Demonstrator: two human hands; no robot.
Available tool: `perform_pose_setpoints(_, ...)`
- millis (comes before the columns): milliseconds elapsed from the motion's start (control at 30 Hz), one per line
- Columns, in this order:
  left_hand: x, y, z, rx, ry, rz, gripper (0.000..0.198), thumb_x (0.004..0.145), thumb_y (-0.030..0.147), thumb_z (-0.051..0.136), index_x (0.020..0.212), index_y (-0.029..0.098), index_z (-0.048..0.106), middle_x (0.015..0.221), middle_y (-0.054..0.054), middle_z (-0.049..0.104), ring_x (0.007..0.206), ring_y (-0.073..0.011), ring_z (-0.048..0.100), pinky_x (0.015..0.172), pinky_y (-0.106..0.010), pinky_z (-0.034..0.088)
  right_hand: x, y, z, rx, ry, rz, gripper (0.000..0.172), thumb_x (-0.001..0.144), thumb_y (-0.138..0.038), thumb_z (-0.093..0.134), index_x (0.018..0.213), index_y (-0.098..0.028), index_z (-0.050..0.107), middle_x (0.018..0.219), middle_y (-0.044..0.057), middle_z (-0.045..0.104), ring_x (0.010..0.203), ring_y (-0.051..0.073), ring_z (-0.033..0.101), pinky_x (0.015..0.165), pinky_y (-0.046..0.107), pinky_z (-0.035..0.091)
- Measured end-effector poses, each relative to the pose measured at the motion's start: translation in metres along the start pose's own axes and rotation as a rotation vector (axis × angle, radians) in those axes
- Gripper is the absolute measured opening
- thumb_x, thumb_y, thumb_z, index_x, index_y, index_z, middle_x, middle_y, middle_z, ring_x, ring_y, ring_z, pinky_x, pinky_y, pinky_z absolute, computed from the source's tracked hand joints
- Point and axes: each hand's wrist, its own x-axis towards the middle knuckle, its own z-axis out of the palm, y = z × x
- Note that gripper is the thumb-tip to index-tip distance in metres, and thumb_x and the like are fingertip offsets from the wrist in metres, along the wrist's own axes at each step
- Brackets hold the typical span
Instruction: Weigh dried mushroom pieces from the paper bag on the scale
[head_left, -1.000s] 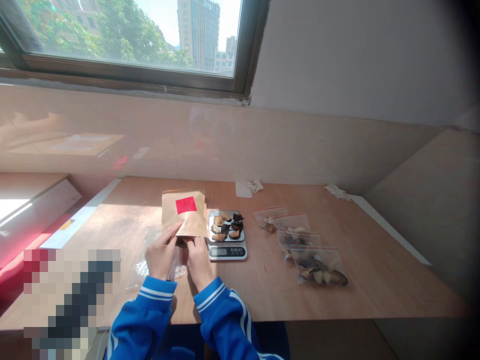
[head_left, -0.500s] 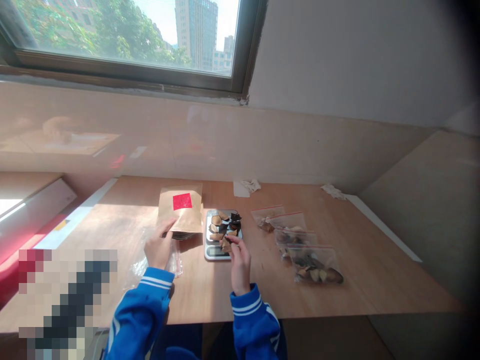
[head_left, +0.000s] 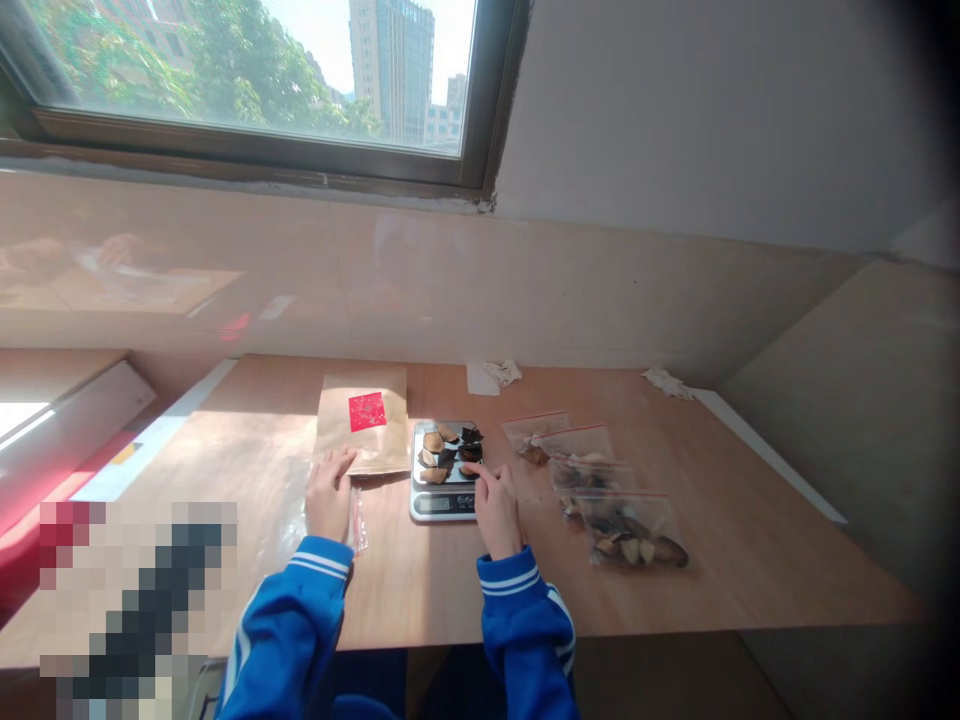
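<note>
My left hand [head_left: 330, 498] lies over the lower left edge of a brown paper bag [head_left: 379, 452] with a red label, its fingers resting on the paper. A clear zip bag [head_left: 358, 520] lies partly under that hand. To the right is a flat kitchen scale [head_left: 448, 512] with a display at its near side. Tan and dark dried slices [head_left: 433, 441], possibly mushroom or herb, are spread on its plate. My right hand [head_left: 496, 508] is at the plate's near right corner, index finger and thumb close around a small dark dried slice [head_left: 470, 468].
Several zip bags [head_left: 630, 520] of dried pieces overlap to the right of the scale. White paper and a crumpled tissue [head_left: 504, 373] lie by the wall. Another crumpled tissue [head_left: 665, 382] lies at the far right. The table's [head_left: 720, 590] near edge runs in front of me.
My right hand has moved right and slightly away from me, uncovering the scale's display; the light slice it held is no longer visible there. The paper bag's near mouth has flattened under my left hand.
</note>
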Motion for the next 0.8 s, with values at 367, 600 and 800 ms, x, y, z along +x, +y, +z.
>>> perform_pose_setpoints(367, 0.0, 0.004, -0.001, -0.024, 0.018, -0.016, 0.038, 0.081, 0.011, 0.041, 0.107, 0.022, 0.066, 0.122, -0.004, 0.062, 0.127, -0.0201, 0.044, 0.111, -0.042, 0.03, -0.012, 0.067, -0.044, 0.018, 0.418, 0.178, 0.035, 0.078, -0.025, 0.044, 0.1, -0.013, 0.067, 0.09, 0.013, 0.063, 0.082, 0.023, 0.058, 0.076, 0.036, 0.046)
perform_pose_setpoints(600, 0.001, 0.003, -0.002, -0.026, 0.013, -0.005, 0.037, 0.081, 0.013, 0.041, 0.107, 0.021, 0.066, 0.121, -0.005, 0.062, 0.127, -0.0206, 0.045, 0.11, -0.041, 0.032, -0.019, 0.064, -0.037, 0.355, 0.214, 0.175, 0.033, 0.08, -0.037, 0.051, 0.097, -0.014, 0.068, 0.097, 0.012, 0.069, 0.081, 0.02, 0.061, 0.073, 0.033, 0.049)
perform_pose_setpoints(800, 0.001, 0.003, -0.002, -0.028, 0.018, -0.009, 0.035, 0.082, 0.014, 0.041, 0.106, 0.021, 0.066, 0.12, -0.005, 0.063, 0.126, -0.021, 0.046, 0.109, -0.042, 0.033, -0.012, 0.028, -0.036, 0.364, 0.178, 0.13, 0.029, 0.079, -0.04, 0.056, 0.09, -0.018, 0.071, 0.094, 0.01, 0.069, 0.085, 0.02, 0.061, 0.077, 0.035, 0.048)
